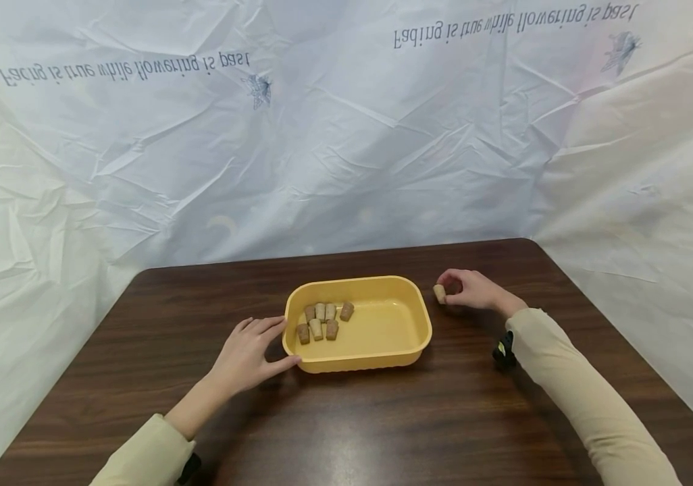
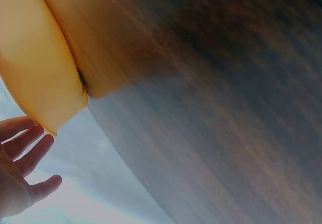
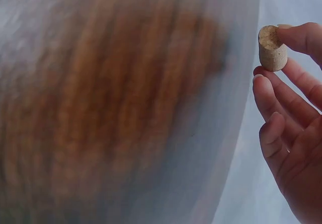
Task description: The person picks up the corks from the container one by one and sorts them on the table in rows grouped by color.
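Note:
A yellow rectangular tub (image 1: 386, 354) stands on the table, with several tan and brown tapered corks (image 1: 316, 329) grouped at its left end. My left hand (image 1: 250, 354) touches the tub's left rim with fingers spread; the left wrist view shows its fingertips against the tub (image 2: 43, 58). To the right of the tub, my right hand (image 1: 471, 289) pinches one light cork (image 1: 440, 293) between thumb and fingers. The right wrist view gives a closer look at this cork (image 3: 272, 55), its flat end facing up, with the other fingers of the hand (image 3: 302, 133) half curled.
The dark wood table (image 1: 346, 418) has its far edge close behind the tub. Wrinkled white sheeting (image 1: 334, 169) with printed lettering hangs behind and at both sides. A black band (image 1: 504, 349) sits at the right wrist.

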Available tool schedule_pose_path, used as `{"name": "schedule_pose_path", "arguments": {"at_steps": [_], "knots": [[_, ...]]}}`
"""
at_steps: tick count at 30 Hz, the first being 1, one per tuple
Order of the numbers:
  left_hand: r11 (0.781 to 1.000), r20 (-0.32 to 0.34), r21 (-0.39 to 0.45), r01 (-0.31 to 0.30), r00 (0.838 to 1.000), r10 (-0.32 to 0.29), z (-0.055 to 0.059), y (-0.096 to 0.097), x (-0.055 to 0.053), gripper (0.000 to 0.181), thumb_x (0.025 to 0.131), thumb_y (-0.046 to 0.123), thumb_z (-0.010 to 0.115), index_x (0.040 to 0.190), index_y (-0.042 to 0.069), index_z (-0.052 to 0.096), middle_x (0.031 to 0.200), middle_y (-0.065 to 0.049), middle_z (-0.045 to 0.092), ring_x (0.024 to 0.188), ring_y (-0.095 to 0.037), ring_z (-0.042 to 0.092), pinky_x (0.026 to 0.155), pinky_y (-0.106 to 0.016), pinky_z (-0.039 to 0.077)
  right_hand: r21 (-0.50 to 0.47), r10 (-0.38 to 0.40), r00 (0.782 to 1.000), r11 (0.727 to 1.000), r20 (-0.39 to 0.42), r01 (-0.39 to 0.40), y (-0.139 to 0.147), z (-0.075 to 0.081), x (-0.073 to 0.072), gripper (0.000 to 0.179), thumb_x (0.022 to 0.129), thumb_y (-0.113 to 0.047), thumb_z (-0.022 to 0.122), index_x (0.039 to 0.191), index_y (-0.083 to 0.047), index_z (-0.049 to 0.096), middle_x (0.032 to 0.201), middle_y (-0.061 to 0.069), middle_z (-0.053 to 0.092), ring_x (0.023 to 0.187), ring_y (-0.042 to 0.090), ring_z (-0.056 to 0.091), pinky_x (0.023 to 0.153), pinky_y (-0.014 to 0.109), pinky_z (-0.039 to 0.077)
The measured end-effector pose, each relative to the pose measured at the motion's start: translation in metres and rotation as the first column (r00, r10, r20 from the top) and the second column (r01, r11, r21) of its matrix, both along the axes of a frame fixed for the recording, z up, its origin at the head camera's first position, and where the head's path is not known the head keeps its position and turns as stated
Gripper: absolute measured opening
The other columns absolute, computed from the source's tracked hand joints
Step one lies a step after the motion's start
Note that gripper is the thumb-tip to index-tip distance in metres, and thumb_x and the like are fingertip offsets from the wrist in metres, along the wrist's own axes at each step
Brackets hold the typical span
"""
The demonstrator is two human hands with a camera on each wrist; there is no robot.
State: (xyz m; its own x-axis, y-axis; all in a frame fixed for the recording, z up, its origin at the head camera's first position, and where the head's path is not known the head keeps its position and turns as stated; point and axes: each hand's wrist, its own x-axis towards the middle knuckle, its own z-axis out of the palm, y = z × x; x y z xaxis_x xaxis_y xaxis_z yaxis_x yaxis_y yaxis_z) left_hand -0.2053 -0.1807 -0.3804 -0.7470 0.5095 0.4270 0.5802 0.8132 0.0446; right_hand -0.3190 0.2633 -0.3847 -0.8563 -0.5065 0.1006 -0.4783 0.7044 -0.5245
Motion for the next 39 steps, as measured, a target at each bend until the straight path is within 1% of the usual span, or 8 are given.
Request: {"name": "schedule_pose_path", "arguments": {"at_steps": [9, 14, 17, 21, 28, 33, 36, 39], "knots": [[1.000, 0.002, -0.004, -0.001, 1.000, 0.001, 0.000, 0.001, 0.000, 0.070, 0.074, 0.060, 0.056, 0.116, 0.004, 0.059, 0.116, -0.008, 0.054, 0.102, -0.027, 0.052, 0.091, -0.048, 0.032, 0.007, -0.032, 0.999, 0.999, 0.015, 0.032, 0.004, -0.009, -0.002, 0.031, 0.079, -0.016, 0.066, 0.105, -0.004, 0.056, 0.095, 0.006, 0.057, 0.086, 0.024, 0.054, 0.071, 0.040, 0.045], [1.000, 0.003, -0.006, -0.005, 1.000, 0.005, 0.000, 0.000, 0.000, 0.070, 0.074, 0.059, 0.057, 0.117, 0.004, 0.059, 0.116, -0.008, 0.054, 0.102, -0.027, 0.051, 0.092, -0.047, 0.032, 0.016, -0.048, 0.999, 0.999, 0.011, 0.048, 0.005, -0.010, -0.003, 0.030, 0.078, -0.015, 0.066, 0.105, -0.003, 0.056, 0.096, 0.007, 0.057, 0.087, 0.024, 0.053, 0.072, 0.041, 0.044], [1.000, 0.000, -0.004, -0.005, 1.000, 0.005, 0.000, 0.000, 0.000, 0.070, 0.074, 0.059, 0.057, 0.117, 0.004, 0.059, 0.116, -0.008, 0.054, 0.103, -0.027, 0.051, 0.092, -0.048, 0.032, 0.028, -0.045, 0.999, 0.999, 0.009, 0.045, 0.006, -0.009, -0.003, 0.031, 0.079, -0.015, 0.065, 0.106, -0.003, 0.056, 0.098, 0.008, 0.057, 0.088, 0.025, 0.053, 0.073, 0.042, 0.044], [1.000, 0.002, -0.002, -0.003, 1.000, 0.003, -0.001, 0.000, 0.000, 0.070, 0.074, 0.060, 0.056, 0.117, 0.004, 0.058, 0.116, -0.008, 0.054, 0.103, -0.027, 0.051, 0.092, -0.048, 0.032, 0.031, -0.048, 0.999, 0.998, 0.022, 0.047, 0.007, -0.010, -0.003, 0.032, 0.080, -0.016, 0.064, 0.107, -0.002, 0.055, 0.100, 0.010, 0.056, 0.089, 0.025, 0.052, 0.073, 0.041, 0.044], [1.000, -0.003, 0.007, 0.003, 1.000, -0.003, -0.002, 0.000, 0.000, 0.070, 0.074, 0.060, 0.056, 0.116, 0.004, 0.059, 0.115, -0.008, 0.055, 0.102, -0.026, 0.052, 0.091, -0.048, 0.032, 0.027, -0.052, 0.998, 0.998, 0.043, 0.050, 0.008, -0.012, -0.004, 0.035, 0.080, -0.017, 0.064, 0.110, -0.002, 0.053, 0.102, 0.011, 0.055, 0.085, 0.023, 0.054, 0.071, 0.040, 0.045], [1.000, -0.007, 0.005, 0.006, 1.000, -0.006, -0.002, 0.000, 0.000, 0.070, 0.074, 0.059, 0.057, 0.116, 0.004, 0.059, 0.115, -0.008, 0.055, 0.101, -0.026, 0.052, 0.091, -0.047, 0.033, 0.012, -0.066, 0.997, 0.998, 0.036, 0.065, 0.008, -0.007, -0.003, 0.037, 0.081, -0.015, 0.063, 0.113, 0.000, 0.052, 0.105, 0.013, 0.054, 0.088, 0.026, 0.054, 0.073, 0.042, 0.045], [1.000, -0.004, 0.002, 0.004, 1.000, -0.004, -0.002, 0.000, 0.000, 0.070, 0.074, 0.060, 0.057, 0.116, 0.004, 0.059, 0.116, -0.008, 0.055, 0.102, -0.026, 0.052, 0.091, -0.047, 0.033, -0.009, -0.072, 0.997, 0.997, -0.001, 0.072, 0.005, 0.000, -0.002, 0.037, 0.082, -0.016, 0.062, 0.113, 0.002, 0.053, 0.106, 0.014, 0.054, 0.091, 0.028, 0.053, 0.074, 0.042, 0.045], [1.000, 0.004, 0.001, 0.000, 1.000, 0.000, -0.001, 0.000, 0.000, 0.070, 0.074, 0.060, 0.056, 0.117, 0.004, 0.059, 0.116, -0.008, 0.054, 0.103, -0.026, 0.051, 0.092, -0.047, 0.032, -0.040, -0.079, 0.996, 0.996, -0.045, 0.077, -0.001, 0.009, -0.001, 0.038, 0.083, -0.022, 0.062, 0.112, 0.000, 0.054, 0.105, 0.013, 0.055, 0.086, 0.026, 0.053, 0.070, 0.040, 0.046]]}}
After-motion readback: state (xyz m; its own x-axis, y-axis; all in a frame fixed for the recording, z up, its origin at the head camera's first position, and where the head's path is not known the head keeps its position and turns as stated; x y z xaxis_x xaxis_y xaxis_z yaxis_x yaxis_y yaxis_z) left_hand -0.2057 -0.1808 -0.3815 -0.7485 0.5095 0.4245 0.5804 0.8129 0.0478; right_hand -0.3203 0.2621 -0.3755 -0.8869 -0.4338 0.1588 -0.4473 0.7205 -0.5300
